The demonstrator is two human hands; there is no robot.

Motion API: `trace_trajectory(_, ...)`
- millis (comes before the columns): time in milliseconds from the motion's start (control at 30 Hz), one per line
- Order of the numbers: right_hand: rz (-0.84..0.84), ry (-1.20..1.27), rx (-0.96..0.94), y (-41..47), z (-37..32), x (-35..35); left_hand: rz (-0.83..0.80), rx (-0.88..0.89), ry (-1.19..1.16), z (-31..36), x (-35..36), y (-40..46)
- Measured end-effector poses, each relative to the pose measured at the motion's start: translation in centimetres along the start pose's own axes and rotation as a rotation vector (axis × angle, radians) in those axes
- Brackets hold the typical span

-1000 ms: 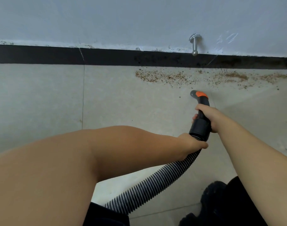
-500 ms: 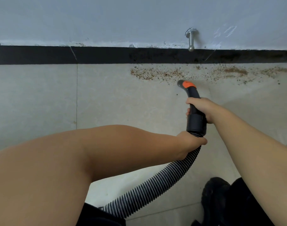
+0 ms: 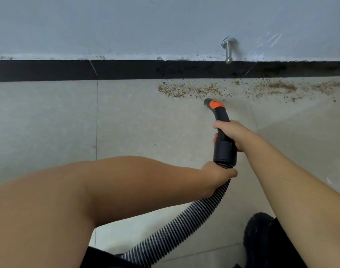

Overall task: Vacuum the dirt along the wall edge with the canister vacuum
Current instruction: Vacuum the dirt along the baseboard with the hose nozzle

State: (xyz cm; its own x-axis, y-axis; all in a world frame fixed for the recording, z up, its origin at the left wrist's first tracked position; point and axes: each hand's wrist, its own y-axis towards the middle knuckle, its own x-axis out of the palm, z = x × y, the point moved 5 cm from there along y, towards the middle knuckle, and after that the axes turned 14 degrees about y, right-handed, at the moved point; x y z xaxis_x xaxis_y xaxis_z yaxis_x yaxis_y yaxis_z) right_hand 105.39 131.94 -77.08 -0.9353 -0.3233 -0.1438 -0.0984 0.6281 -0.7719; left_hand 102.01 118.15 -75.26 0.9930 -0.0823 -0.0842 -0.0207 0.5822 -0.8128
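Observation:
A band of brown dirt [image 3: 188, 90] lies on the pale floor tiles along the black baseboard [image 3: 126, 70], stretching off to the right. The vacuum's black curved handle with an orange tip [image 3: 215, 105] points at the dirt, its end right at the near edge of the crumbs. My right hand [image 3: 230, 133] grips the handle in its middle. Just below, my left hand [image 3: 216, 174] holds the ribbed black-and-white hose [image 3: 184, 223] where it joins the handle's cuff. The hose runs down to the bottom edge; the canister is hidden.
A metal door stop [image 3: 228, 51] sticks out of the grey wall above the dirt. A black shoe [image 3: 258, 235] stands at the bottom right. A tile joint [image 3: 96, 120] runs away from the wall on the left.
The handle tip has moved forward and left, from well short of the dirt to its near edge. Both hands travelled with it and kept their hold.

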Motion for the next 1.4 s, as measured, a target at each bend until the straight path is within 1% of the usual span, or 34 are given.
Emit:
trace_trajectory(67,0.005,0.008,-0.017,0.8,-1.0,1.6,0.043,-0.011,-0.042,0.2,-1.7,0.4)
trace_trajectory(167,0.009,-0.05,-0.034,1.3,-2.2,2.9,0.058,-0.005,-0.091,0.5,-2.7,0.6)
trace_trajectory(333,-0.127,-0.253,-0.035,0.8,-2.3,4.4,0.055,0.029,-0.157,0.2,-1.1,0.5)
trace_trajectory(533,-0.203,-0.275,-0.064,0.7,-2.4,8.2,0.163,0.004,-0.219,-1.3,-3.2,0.6)
trace_trajectory(667,-0.221,-0.293,-0.081,0.9,-3.1,9.8,0.185,0.001,-0.253,-1.6,-4.5,1.1)
trace_trajectory(733,-0.207,-0.294,-0.07,1.0,-3.3,9.0,0.163,0.003,-0.245,-1.3,-4.0,1.1)
trace_trajectory(833,-0.144,-0.259,-0.044,1.4,-3.1,5.8,0.09,0.029,-0.194,-0.3,-2.3,1.4)
trace_trajectory(1000,0.033,-0.125,0.009,2.1,-2.5,-1.3,-0.026,0.058,-0.066,2.1,0.7,2.2)
trace_trajectory(1133,0.15,-0.086,0.015,3.0,-2.7,-4.4,-0.101,0.035,-0.018,3.8,1.5,2.9)
trace_trajectory(1233,0.156,-0.09,-0.005,3.6,-3.6,-4.0,-0.094,0.01,-0.024,4.3,0.8,3.3)
trace_trajectory(1400,0.075,-0.139,-0.033,3.9,-5.0,-1.0,-0.051,0.022,-0.116,4.0,-1.0,3.6)
